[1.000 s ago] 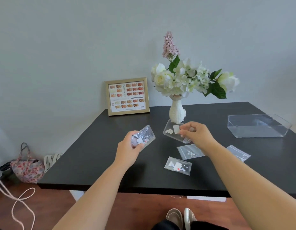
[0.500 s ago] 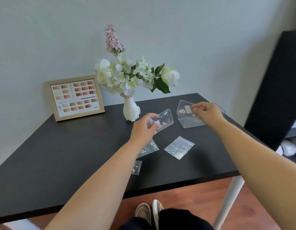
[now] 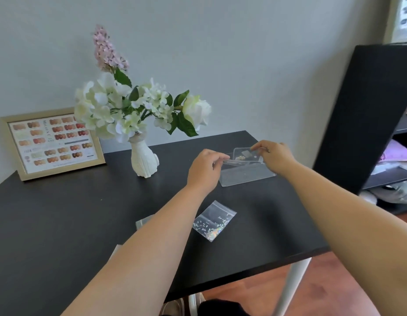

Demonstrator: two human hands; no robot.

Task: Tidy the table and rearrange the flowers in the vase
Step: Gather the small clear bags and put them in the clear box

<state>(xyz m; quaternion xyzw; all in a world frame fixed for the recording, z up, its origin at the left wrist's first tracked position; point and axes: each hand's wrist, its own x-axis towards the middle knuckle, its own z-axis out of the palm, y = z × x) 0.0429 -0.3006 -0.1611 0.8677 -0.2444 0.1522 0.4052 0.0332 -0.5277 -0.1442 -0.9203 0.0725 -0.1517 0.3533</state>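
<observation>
A white vase (image 3: pixel 144 161) with white and pink flowers (image 3: pixel 127 109) stands at the back of the black table (image 3: pixel 61 224). My left hand (image 3: pixel 203 171) pinches a small clear bag (image 3: pixel 228 161), seen edge-on. A second small clear bag of beads (image 3: pixel 244 154) is pinched in my right hand (image 3: pixel 276 158). Both bags hang just over the clear plastic box (image 3: pixel 243 177) on the table's right side. Another small bag with glittery bits (image 3: pixel 214 221) lies flat nearer to me. Two more bags (image 3: pixel 142 221) are mostly hidden under my left forearm.
A gold picture frame with a colour chart (image 3: pixel 52 142) leans on the wall at the back left. A black shelf unit (image 3: pixel 369 110) holding cloth items stands just right of the table. The table's front edge and a white leg (image 3: pixel 291 286) are close to me.
The view has swung to the right. Both hands, each still holding its bag, have moved right and come together over the clear box.
</observation>
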